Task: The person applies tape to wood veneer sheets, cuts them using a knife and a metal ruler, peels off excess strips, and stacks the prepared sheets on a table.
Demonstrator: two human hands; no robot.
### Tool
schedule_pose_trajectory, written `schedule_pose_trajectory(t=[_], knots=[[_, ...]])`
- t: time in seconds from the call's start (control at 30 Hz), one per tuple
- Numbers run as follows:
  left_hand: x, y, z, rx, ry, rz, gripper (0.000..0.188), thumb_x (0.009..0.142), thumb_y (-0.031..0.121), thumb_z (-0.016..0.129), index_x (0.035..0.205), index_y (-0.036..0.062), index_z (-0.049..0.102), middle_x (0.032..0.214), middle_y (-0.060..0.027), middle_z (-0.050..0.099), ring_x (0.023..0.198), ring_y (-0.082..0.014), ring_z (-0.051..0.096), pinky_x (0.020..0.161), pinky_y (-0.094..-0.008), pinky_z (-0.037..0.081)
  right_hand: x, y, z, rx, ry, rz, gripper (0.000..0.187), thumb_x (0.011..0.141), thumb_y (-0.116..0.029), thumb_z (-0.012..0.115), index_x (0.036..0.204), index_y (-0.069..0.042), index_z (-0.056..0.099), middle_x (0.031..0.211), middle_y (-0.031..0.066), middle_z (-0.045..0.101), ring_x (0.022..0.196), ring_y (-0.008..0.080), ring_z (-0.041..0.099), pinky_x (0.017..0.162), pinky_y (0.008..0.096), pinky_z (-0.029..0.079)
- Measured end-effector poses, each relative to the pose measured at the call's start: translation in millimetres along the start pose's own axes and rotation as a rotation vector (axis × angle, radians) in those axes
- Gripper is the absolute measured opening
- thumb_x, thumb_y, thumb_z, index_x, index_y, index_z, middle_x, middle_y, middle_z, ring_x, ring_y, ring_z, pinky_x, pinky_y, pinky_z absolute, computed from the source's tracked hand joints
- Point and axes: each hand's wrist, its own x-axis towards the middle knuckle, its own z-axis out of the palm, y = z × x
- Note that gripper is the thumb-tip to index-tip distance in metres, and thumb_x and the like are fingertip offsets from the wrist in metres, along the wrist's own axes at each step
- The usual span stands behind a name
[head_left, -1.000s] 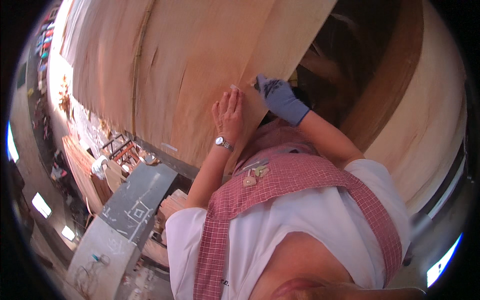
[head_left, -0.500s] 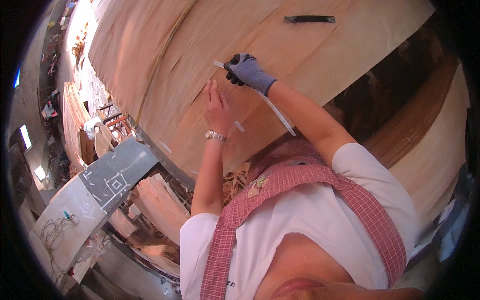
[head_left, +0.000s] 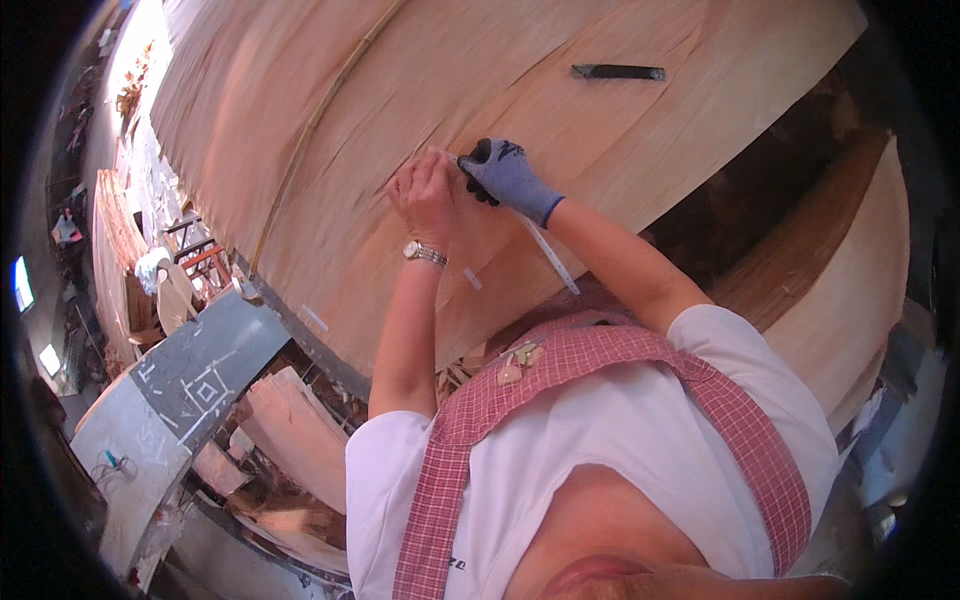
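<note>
A wide sheet of pale brown wood veneer (head_left: 560,130) lies before me, with long dark splits along its grain. My bare left hand (head_left: 424,195), with a watch at the wrist, rests on it beside a split, fingers bent and pressed together near the tape's end. Close against it is my right hand (head_left: 506,178) in a blue-grey and black glove, closed on a narrow strip of white tape (head_left: 552,258). This strip trails from under the glove toward my apron. Short tape pieces (head_left: 472,279) are stuck on the veneer near my left forearm.
A dark utility knife (head_left: 620,72) lies on the veneer's far part. A thin curved stick (head_left: 318,120) crosses the sheet at left. Beyond the left edge are a grey board (head_left: 215,350) with white markings and stacked veneer pieces (head_left: 295,420). More veneer (head_left: 850,290) curves at right.
My right hand has moved slightly nearer on the veneer. The left hand's stretched fingers have bent and come up against the glove at the tape's end. The view has shifted a little.
</note>
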Motion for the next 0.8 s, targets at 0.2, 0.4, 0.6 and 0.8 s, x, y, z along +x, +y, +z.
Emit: schedule_pose_trajectory(t=[0.2,0.4,0.6,0.8], knots=[[-13,3,11,0.073,0.013,0.103,0.026,0.087,0.021,0.065,0.112,0.0158,0.07,0.12,0.0014,0.068,0.112,-0.0194,0.06,0.094,-0.038,0.041,-2,2,-36,-0.824,0.01,-0.275,0.026,0.09,-0.028,0.062,0.094,-0.002,0.06,0.084,0.02,0.069,0.083,0.0333,0.069,0.07,0.0443,0.053],[22,28,-8,0.02,-0.195,-0.062,0.026,0.085,0.018,0.065,0.11,0.0146,0.069,0.113,-0.0013,0.069,0.109,-0.0229,0.059,0.09,-0.0409,0.042,7,-21,-154,-0.156,0.146,-0.222,0.02,0.095,-0.018,0.056,0.103,0.001,0.057,0.079,0.0134,0.069,0.058,0.0184,0.062,0.055,0.0332,0.051],[114,103,25,-0.153,-0.001,-0.025,0.037,0.087,0.019,0.063,0.124,0.0154,0.061,0.124,-0.0038,0.062,0.114,-0.0261,0.056,0.098,-0.0435,0.04,50,-52,-234,-0.019,0.205,-0.112,0.024,0.092,-0.021,0.064,0.1,0.002,0.063,0.081,0.0101,0.07,0.059,0.0144,0.063,0.051,0.028,0.049],[193,187,61,-0.228,0.038,0.046,0.038,0.087,0.013,0.06,0.125,0.016,0.062,0.128,-0.0021,0.062,0.117,-0.0236,0.055,0.1,-0.0418,0.039,97,-28,-280,0.391,0.028,0.003,0.024,0.087,-0.015,0.07,0.096,0.007,0.063,0.081,0.0127,0.068,0.068,0.019,0.067,0.058,0.0315,0.056]])
